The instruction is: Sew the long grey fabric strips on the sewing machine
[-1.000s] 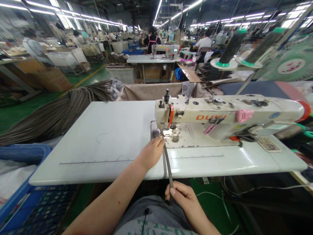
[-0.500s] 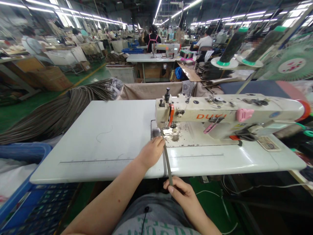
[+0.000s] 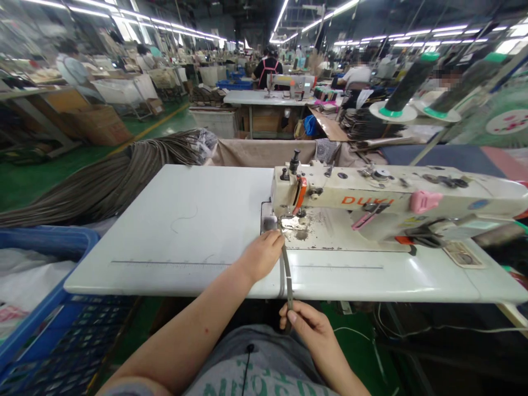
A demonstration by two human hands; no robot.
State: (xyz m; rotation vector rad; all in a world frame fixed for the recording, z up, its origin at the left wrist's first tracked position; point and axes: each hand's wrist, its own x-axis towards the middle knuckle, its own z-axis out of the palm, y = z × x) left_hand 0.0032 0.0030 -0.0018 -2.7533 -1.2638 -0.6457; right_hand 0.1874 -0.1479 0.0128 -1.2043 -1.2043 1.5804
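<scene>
A narrow grey strap (image 3: pixel 286 269) runs from under the presser foot of the cream sewing machine (image 3: pixel 371 198) back over the front edge of the white table (image 3: pixel 185 231). My left hand (image 3: pixel 262 256) rests on the table just left of the needle, fingers closed on the strap's near part. My right hand (image 3: pixel 305 324) sits below the table edge over my lap, pinching the strap's lower end between thumb and fingers.
A large bundle of grey straps (image 3: pixel 103 181) hangs off the table's far left. A blue crate (image 3: pixel 37 308) stands at my left. Two thread cones (image 3: pixel 406 82) rise behind the machine. Other people work at tables farther back.
My right hand has crept up the strap toward the table edge, leaving a shorter length between the hands. The view has shifted a little to the left; my left hand stays at the needle.
</scene>
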